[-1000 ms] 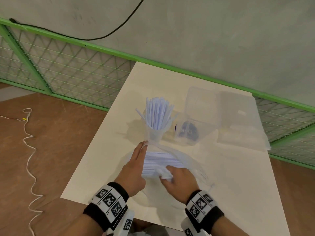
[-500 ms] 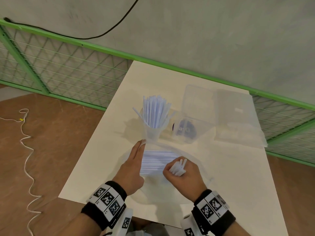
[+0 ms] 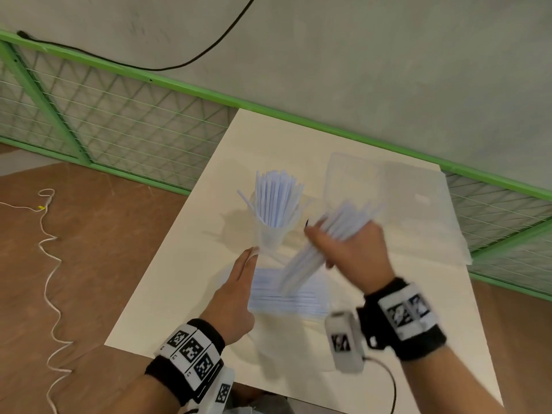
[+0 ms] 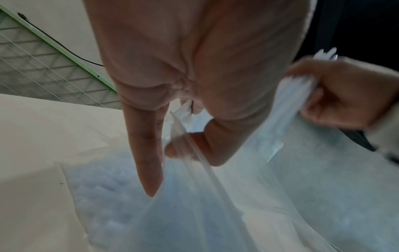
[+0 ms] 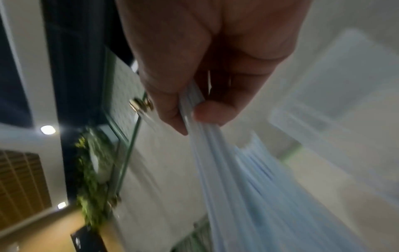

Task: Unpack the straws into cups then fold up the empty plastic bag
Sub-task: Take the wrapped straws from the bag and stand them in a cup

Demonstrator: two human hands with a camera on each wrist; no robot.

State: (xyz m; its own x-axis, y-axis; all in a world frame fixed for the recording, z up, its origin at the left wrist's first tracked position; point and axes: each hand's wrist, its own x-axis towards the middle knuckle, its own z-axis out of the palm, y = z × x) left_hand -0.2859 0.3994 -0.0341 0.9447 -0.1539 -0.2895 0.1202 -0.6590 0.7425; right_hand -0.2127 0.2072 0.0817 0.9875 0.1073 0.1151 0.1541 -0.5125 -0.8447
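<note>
Cream table [image 3: 185, 279]; on it straw-filled cup [image 3: 270, 234]; straw bag [image 3: 286, 297]; clear container [image 3: 358, 177].

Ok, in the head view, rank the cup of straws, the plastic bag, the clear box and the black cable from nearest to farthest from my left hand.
1. plastic bag, touching the left hand on its right side.
2. cup of straws, just beyond the hand.
3. clear box, farther back and to the right.
4. black cable, highest and farthest back.
</note>
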